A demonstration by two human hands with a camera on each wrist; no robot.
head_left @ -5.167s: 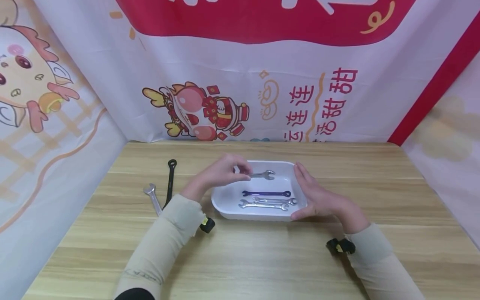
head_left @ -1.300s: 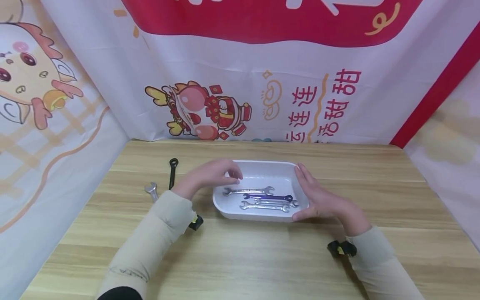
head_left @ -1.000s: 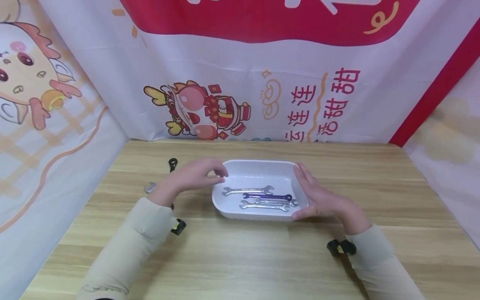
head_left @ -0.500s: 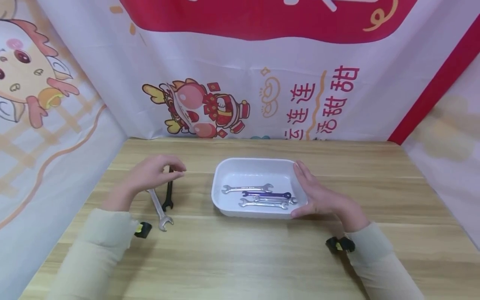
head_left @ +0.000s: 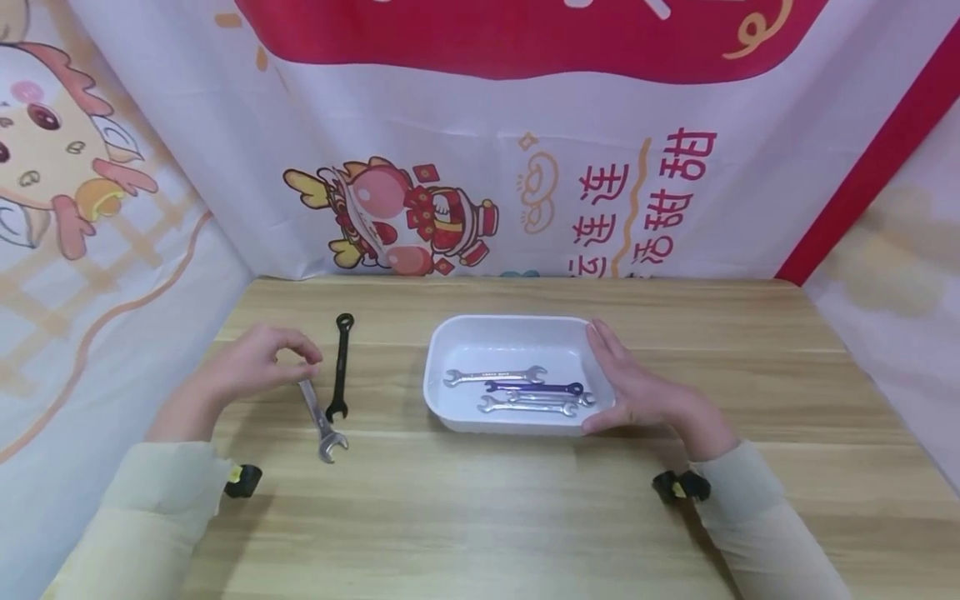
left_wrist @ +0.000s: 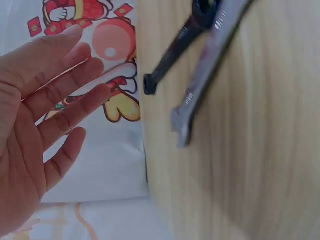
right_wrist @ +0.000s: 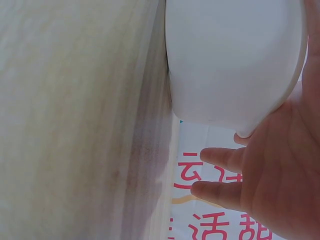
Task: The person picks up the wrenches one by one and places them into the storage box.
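left hand (head_left: pixel 258 364) over silver wrench (head_left: pixel 321 421) end | black wrench (head_left: pixel 340 366) beside | right hand (head_left: pixel 637 392) flat on white tray (head_left: pixel 510 333) wall

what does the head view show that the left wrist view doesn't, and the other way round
Only the head view shows the white tray with three silver wrenches and a blue wrench lying in it, and the right hand resting flat against the tray's right side. Only the left wrist view shows the left hand from the palm side, its fingers straight and holding nothing. Both show the black wrench and the silver wrench lying on the wooden table beside the left hand.
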